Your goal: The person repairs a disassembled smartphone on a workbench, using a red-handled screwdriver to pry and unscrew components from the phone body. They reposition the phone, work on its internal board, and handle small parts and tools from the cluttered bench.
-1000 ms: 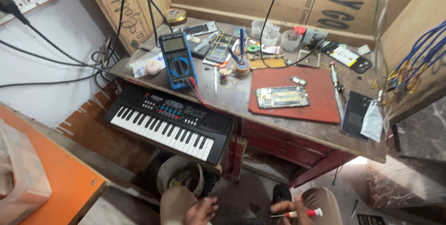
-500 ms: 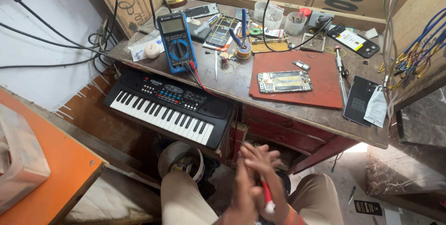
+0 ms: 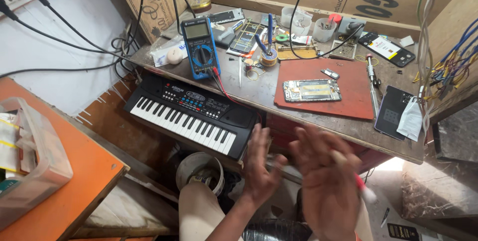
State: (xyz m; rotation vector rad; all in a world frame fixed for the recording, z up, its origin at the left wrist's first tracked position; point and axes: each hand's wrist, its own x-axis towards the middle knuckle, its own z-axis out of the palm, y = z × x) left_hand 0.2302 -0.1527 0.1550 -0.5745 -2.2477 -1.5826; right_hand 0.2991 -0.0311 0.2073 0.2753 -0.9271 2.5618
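Head view: left hand [image 3: 259, 164] fingers spread beside keyboard [image 3: 191, 114]; right hand [image 3: 326, 181] fingers around red-white pen [image 3: 361, 186].

Even, soft daylight fills the scene, and the workbench [image 3: 259, 89] is evenly lit with faint shadows. Beneath the bench it turns dim, apart from a bright, nearly blown-out patch of floor below its right end. A mild sheen lies on the dark phone [image 3: 392, 111] at the bench's right. Things on the bench are sharp, and so is the keyboard [image 3: 191, 114] in front of it. Both hands, the left hand [image 3: 260, 164] and the right hand [image 3: 326, 181], are smeared by motion blur, as is the red-and-white tool [image 3: 359, 184] in the right. Wide-angle distortion bows the edges.
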